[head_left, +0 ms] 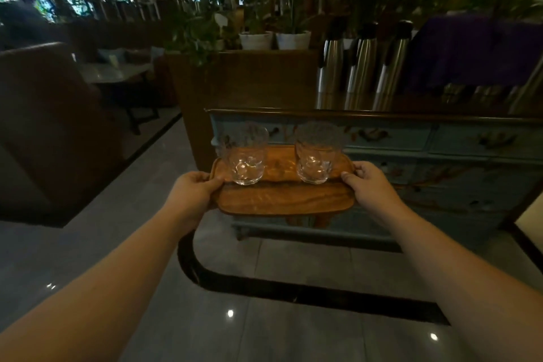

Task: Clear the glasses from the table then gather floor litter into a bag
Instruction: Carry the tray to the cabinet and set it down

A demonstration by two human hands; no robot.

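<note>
I hold a wooden tray (282, 198) out in front of me at waist height, above the tiled floor. My left hand (194, 189) grips its left end and my right hand (371, 185) grips its right end, thumbs on top. Two clear patterned glasses stand upright on the tray: the left glass (245, 153) and the right glass (314, 153). Both look empty. No litter or bag is in view.
A blue painted sideboard (426, 138) stands straight ahead with three steel thermos jugs (361, 64) on its dark top. A wooden planter box (235, 82) with potted plants is behind left. A dark armchair (50, 126) sits at left; glossy grey floor (264, 317) lies below.
</note>
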